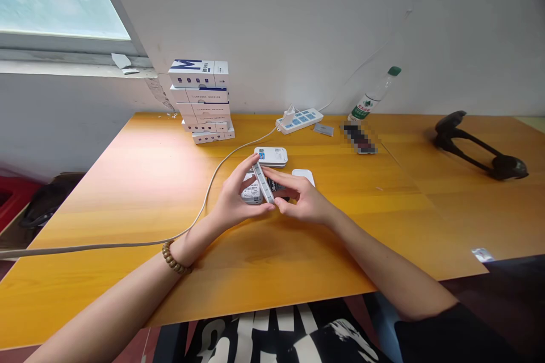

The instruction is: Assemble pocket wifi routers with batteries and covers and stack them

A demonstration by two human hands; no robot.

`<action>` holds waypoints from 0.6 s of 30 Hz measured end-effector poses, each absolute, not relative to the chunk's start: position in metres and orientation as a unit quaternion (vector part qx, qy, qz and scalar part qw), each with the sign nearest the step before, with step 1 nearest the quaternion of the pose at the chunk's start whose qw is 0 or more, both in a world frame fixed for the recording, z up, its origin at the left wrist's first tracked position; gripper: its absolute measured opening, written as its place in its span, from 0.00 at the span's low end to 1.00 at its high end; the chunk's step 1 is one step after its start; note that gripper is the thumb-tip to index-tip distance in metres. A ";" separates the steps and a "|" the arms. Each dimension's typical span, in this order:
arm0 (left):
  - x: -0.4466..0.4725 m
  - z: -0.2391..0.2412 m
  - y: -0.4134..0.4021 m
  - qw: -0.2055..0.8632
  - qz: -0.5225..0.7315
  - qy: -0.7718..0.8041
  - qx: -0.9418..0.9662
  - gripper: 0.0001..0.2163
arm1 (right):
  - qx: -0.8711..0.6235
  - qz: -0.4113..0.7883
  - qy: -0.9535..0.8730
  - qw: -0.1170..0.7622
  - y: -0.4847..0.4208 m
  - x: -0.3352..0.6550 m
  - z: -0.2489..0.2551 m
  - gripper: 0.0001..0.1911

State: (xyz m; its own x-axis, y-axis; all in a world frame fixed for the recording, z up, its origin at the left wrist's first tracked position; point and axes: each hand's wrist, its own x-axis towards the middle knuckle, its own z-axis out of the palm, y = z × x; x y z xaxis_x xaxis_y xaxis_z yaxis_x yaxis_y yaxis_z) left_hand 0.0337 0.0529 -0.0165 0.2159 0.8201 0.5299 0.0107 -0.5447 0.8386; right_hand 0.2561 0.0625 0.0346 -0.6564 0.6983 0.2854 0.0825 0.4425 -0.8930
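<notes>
Both hands meet over the middle of the orange wooden table. My left hand and my right hand together grip a small white box with printed labels, its lid flap tilted up on edge between the fingertips. A thin white strip of the box stands between my left thumb and right index finger. Just behind lie a flat white device and a small white oval item. A bead bracelet is on my left wrist.
A stack of white boxes stands at the back left by the wall. A white power strip with a long cable runs across the table. A plastic bottle, a phone and a black scanner stand lie at the back right.
</notes>
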 end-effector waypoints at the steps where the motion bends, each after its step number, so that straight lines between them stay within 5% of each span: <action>1: 0.033 -0.017 0.053 0.369 0.545 0.305 0.688 0.49 | -0.251 0.464 -0.782 0.331 0.062 0.256 0.034 0.41; 18: 0.035 -0.006 0.046 0.262 0.537 0.348 0.723 0.50 | -0.268 0.387 -0.816 0.336 0.047 0.248 0.035 0.52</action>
